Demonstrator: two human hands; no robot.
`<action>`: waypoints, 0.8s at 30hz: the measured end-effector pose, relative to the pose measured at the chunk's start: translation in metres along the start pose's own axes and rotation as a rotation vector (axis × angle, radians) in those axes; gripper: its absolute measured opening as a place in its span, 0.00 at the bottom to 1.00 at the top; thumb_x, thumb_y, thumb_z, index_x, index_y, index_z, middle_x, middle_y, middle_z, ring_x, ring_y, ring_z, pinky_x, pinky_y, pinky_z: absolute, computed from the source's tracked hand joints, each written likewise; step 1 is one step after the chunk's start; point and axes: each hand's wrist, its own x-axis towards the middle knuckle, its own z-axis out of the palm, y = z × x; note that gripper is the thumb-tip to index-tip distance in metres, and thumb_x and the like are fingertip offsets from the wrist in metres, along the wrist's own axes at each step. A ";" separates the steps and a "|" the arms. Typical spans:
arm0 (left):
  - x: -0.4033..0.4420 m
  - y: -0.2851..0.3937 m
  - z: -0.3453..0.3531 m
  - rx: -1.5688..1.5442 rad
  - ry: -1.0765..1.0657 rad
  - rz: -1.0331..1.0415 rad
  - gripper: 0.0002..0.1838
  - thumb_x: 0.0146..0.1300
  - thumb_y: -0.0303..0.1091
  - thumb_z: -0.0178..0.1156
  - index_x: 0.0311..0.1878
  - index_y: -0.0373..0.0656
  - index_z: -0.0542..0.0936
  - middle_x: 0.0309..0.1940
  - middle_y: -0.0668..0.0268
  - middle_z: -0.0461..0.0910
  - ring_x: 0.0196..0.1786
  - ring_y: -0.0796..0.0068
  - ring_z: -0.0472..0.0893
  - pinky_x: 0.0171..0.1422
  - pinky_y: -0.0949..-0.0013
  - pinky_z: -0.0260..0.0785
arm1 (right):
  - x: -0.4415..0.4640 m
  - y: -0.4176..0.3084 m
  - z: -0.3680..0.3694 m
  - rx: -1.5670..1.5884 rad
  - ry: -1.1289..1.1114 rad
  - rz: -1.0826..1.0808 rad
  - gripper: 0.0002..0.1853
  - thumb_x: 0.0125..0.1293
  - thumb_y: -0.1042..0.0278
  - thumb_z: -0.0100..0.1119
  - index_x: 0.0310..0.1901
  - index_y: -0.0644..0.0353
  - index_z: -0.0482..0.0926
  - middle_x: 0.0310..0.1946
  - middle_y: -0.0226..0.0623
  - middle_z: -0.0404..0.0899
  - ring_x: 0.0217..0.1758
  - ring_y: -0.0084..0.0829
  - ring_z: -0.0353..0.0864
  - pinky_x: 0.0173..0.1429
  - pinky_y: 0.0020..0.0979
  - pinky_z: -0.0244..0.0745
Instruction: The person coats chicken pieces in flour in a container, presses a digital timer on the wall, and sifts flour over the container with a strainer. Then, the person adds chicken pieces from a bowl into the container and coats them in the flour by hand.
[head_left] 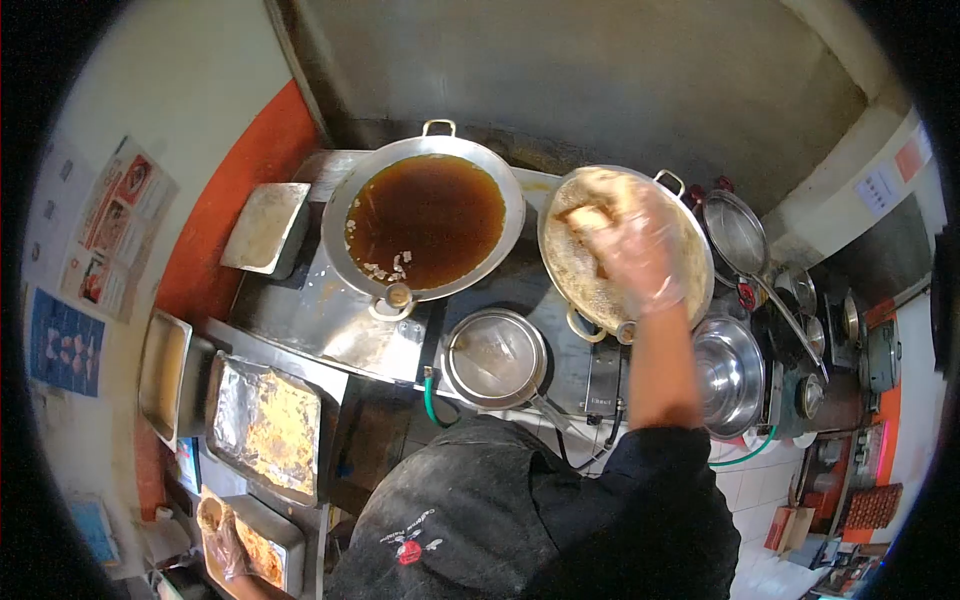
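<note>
My right hand (640, 255), in a clear plastic glove and blurred by motion, is over the right wok (552, 268) of pale, foaming oil. A light-brown battered piece of food (590, 218) is at its fingers, partly hidden by the blur and foam. Down at the lower left, my gloved left hand (228, 548) is closed round a small beige coated piece of food (209, 514). It is beside a deep steel pan (290, 535) with orange-brown crumbly coating inside.
A left wok (340, 235) holds dark brown oil with pale bits at its edge. Between the woks' fronts lies a round strainer (495, 357). A foil-lined tray (230, 400) bears yellow crumbs. To the right are a steel bowl (728, 375) and a long-handled skimmer (735, 232).
</note>
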 end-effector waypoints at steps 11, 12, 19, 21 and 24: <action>0.027 -0.133 -0.103 -0.361 0.541 0.380 0.18 0.72 0.26 0.65 0.64 0.39 0.81 0.60 0.62 0.83 0.62 0.69 0.81 0.69 0.64 0.73 | -0.117 -0.509 0.154 1.114 -0.551 -0.996 0.20 0.63 0.58 0.69 0.54 0.56 0.85 0.46 0.39 0.85 0.50 0.44 0.85 0.57 0.45 0.81; 0.018 -0.114 -0.110 -0.275 0.636 0.416 0.18 0.71 0.25 0.65 0.63 0.39 0.81 0.60 0.61 0.83 0.61 0.68 0.82 0.69 0.64 0.74 | -0.143 -0.549 0.177 1.238 -0.500 -1.078 0.19 0.65 0.57 0.68 0.55 0.56 0.84 0.51 0.41 0.85 0.53 0.45 0.85 0.59 0.47 0.81; 0.065 -0.094 -0.207 -0.747 0.655 0.618 0.18 0.66 0.18 0.66 0.59 0.35 0.81 0.57 0.61 0.84 0.60 0.71 0.83 0.70 0.68 0.73 | -0.281 -0.632 0.300 0.827 -0.984 -1.337 0.13 0.67 0.55 0.64 0.48 0.53 0.84 0.46 0.44 0.85 0.53 0.48 0.85 0.59 0.48 0.79; 0.100 -0.084 -0.238 -0.915 0.606 0.672 0.15 0.69 0.20 0.64 0.57 0.36 0.81 0.53 0.64 0.84 0.57 0.73 0.83 0.69 0.68 0.73 | -0.260 -0.648 0.283 0.682 -1.113 -1.415 0.14 0.68 0.56 0.62 0.47 0.56 0.84 0.47 0.46 0.86 0.57 0.48 0.85 0.62 0.48 0.79; 0.175 -0.052 -0.286 -0.913 0.648 0.640 0.21 0.66 0.26 0.71 0.61 0.37 0.80 0.56 0.63 0.84 0.58 0.72 0.83 0.65 0.70 0.75 | -0.248 -0.658 0.269 0.636 -1.151 -1.419 0.13 0.68 0.57 0.61 0.45 0.56 0.85 0.45 0.44 0.87 0.54 0.47 0.86 0.58 0.47 0.79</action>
